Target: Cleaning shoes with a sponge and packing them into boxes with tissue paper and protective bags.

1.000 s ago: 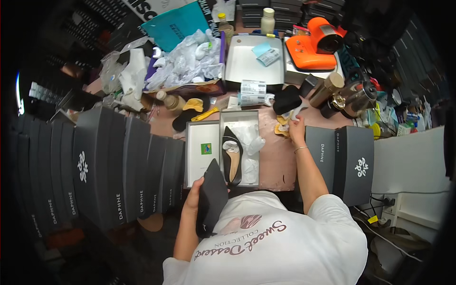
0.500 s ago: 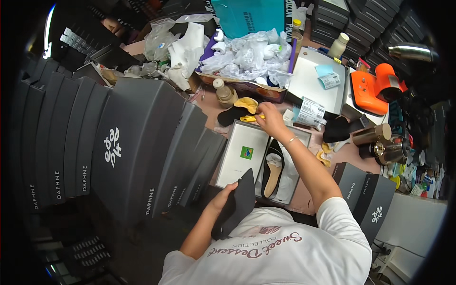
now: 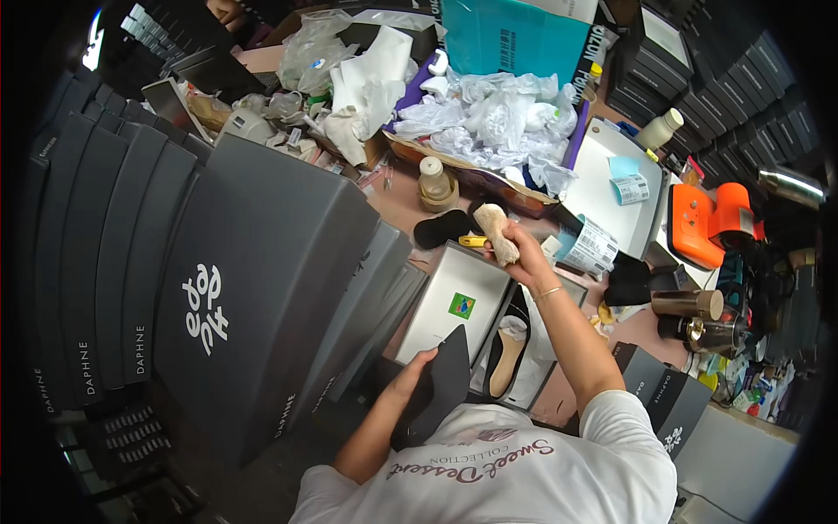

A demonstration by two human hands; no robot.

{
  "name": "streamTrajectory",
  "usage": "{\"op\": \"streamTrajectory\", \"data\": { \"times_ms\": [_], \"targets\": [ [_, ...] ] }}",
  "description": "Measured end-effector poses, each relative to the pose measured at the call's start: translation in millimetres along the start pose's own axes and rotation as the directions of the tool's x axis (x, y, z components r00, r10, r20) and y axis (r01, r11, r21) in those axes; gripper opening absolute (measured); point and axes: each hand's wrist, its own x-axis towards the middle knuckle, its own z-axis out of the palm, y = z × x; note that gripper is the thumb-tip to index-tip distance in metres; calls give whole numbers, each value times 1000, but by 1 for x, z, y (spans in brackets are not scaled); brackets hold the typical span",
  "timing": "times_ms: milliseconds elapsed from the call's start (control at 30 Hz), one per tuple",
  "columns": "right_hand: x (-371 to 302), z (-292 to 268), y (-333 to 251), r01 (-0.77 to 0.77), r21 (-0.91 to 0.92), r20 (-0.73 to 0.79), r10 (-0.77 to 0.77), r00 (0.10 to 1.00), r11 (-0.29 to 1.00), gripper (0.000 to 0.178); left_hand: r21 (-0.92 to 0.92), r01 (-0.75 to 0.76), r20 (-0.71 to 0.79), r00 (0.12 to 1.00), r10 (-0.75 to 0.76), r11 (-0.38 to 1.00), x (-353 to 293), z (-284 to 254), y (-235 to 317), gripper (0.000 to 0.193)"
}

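Note:
My left hand (image 3: pixel 414 375) grips a dark, smooth, pointed piece (image 3: pixel 443 380) close to my shirt; its kind is unclear. Pinched in my right hand (image 3: pixel 526 255) is a crumpled beige cloth (image 3: pixel 497 234), raised over the far edge of an open shoe box. Just beside those fingers lies a yellow-handled tool (image 3: pixel 472 241), partly hidden. The white inside of the box's left half (image 3: pixel 428 327) bears a green sticker (image 3: pixel 462 305). A black shoe (image 3: pixel 504 358) with a tan insole rests in the right half among white paper. A black pad (image 3: pixel 441 229) lies beyond the box.
Tall dark shoe boxes (image 3: pixel 249 253) crowd the left, and more boxes (image 3: pixel 659 393) stand at lower right. Behind are a carton of white crumpled wrapping (image 3: pixel 497 122), a bottle (image 3: pixel 435 183) and a white tray (image 3: pixel 602 166). An orange device (image 3: pixel 698 227) and a tumbler (image 3: pixel 685 304) stand right.
My right hand has picked up the beige cloth from beside the yellow-handled tool and lifted it. My left hand keeps its hold on the dark piece. The view has shifted slightly.

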Motion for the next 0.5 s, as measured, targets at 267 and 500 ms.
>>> {"op": "streamTrajectory", "data": {
  "times_ms": [267,500],
  "targets": [
    [-89,-9,32,74,107,-24,-72,997,992,31,114,-50,154,987,32,992,-9,44,4,64],
    [-144,-16,38,131,-124,-83,-141,986,984,32,53,-167,165,974,156,985,-27,51,-8,70]
  ]
}}
